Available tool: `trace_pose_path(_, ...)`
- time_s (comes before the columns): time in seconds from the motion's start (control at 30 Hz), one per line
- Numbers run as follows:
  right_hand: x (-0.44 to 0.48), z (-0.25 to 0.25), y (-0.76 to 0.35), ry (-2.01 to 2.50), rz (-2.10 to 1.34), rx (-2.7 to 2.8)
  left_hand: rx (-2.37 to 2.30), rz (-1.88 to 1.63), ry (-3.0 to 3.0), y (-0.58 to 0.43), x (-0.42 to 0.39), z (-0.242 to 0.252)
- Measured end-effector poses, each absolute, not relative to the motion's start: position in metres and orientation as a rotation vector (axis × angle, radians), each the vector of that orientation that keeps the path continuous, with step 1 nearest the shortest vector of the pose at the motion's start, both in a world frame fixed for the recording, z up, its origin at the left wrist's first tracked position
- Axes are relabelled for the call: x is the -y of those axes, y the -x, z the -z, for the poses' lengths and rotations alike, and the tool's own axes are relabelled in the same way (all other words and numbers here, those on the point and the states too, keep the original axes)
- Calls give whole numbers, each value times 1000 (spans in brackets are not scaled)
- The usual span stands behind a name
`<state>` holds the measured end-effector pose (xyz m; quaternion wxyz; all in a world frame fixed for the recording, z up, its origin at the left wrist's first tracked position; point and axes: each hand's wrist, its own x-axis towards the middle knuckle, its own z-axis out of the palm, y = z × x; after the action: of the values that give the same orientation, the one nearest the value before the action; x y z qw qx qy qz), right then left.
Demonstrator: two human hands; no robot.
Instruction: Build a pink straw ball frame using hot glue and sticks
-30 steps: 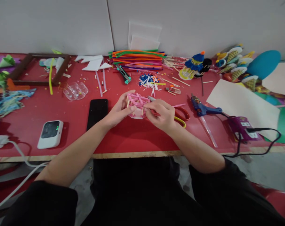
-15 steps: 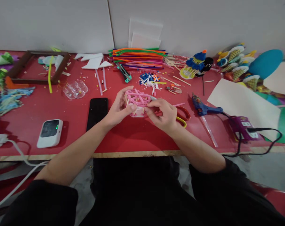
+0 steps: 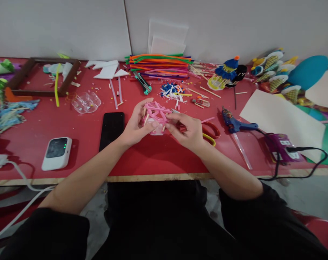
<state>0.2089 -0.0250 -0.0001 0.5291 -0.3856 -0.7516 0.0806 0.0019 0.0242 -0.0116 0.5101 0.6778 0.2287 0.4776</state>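
Between my hands is a small pink craft frame (image 3: 158, 112), made of fuzzy pink strips and short wooden sticks on a clear base. My left hand (image 3: 139, 124) wraps round its left side, thumb across the front. On the right side, my right hand (image 3: 187, 129) grips the frame's edge between thumb and fingers; the fingertips are partly hidden. Scissors (image 3: 211, 133) with red and yellow handles lie beside my right hand, their blades mostly covered by it. A black phone (image 3: 112, 130) rests left of my left wrist.
To the right lie a blue glue gun (image 3: 234, 122), a purple box (image 3: 283, 147) with a black cable and pale sheets (image 3: 283, 122). Behind the frame are foam scraps (image 3: 171, 91), a cutter knife (image 3: 142, 82) and coloured pipe cleaners (image 3: 160, 66). A white device (image 3: 57, 153) stands left.
The pink frame has turned and tilted slightly in my hands. My right fingers have shifted a little left along its edge and spread slightly.
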Motion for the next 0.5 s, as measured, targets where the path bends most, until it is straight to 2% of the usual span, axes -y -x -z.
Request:
trace_pose_path(0.23, 22, 3, -208, 945, -419, 1666, -636, -1215, -1716, -4, -29, 14)
trace_pose_path(0.5, 24, 1, -204, 1025, -193, 1677, -1032, -1427, -1954, -5, -19, 11)
